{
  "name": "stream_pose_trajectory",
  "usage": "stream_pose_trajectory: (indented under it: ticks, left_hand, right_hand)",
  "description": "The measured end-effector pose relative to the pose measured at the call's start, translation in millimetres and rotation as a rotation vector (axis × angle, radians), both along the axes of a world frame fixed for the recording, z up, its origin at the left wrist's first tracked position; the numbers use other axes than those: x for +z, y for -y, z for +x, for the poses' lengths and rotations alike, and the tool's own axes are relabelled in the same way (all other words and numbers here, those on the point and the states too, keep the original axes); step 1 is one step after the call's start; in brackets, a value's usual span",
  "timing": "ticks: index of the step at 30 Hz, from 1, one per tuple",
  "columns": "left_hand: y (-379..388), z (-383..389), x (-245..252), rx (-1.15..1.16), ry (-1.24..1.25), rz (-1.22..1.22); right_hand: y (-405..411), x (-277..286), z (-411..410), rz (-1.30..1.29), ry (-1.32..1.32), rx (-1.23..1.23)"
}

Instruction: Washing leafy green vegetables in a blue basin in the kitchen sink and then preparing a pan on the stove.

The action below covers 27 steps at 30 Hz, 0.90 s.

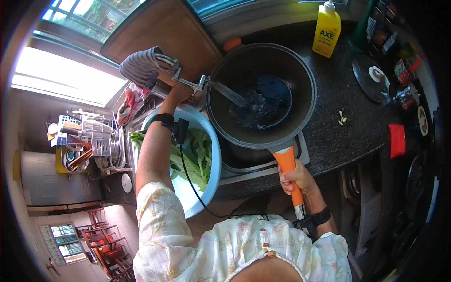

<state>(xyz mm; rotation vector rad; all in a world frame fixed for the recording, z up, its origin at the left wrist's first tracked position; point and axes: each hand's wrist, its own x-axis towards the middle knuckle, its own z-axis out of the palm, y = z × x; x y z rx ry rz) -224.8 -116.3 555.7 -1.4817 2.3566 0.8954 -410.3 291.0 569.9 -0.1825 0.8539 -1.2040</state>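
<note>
A deep dark wok sits over the sink, its long orange handle pointing towards me. My right hand is wrapped around that handle. Water streams from the jointed metal faucet into the wok, and a shallow pool covers part of its bottom. Reaching over a pale blue basin, my left hand is at the faucet, just below its spout arm. Its fingers are mostly hidden, so their grip cannot be made out. Leafy green vegetables lie in the basin, partly behind my left forearm.
A yellow dish-soap bottle, a glass lid and peeled garlic cloves are on the black counter. A brown board leans by the window. At left stands a dish rack holding knives and chopsticks. A striped cloth hangs near the faucet.
</note>
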Motion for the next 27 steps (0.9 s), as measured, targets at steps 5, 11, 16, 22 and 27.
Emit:
stream_pose_trajectory:
  ticks: [5,11,16,22,27]
  left_hand:
    - [0,-2,3,0.119,-0.223,-0.023]
    - [-18,-16,19,0.016,-0.355,0.070]
    - [-28,-23,24,0.451,-0.509,0.437]
    - [0,5,-1,0.555,-0.760,0.513]
    - [31,10,-14,0.718,-0.753,0.513]
  right_hand:
    - [-1,0,0,0.006,0.005,0.004]
    - [-3,7,-2,0.048,-0.127,0.023]
    - [-7,6,-5,0.068,-0.191,0.039]
    - [-13,11,-9,0.060,-0.259,0.014]
    - [-20,11,-14,0.060,-0.274,-0.006]
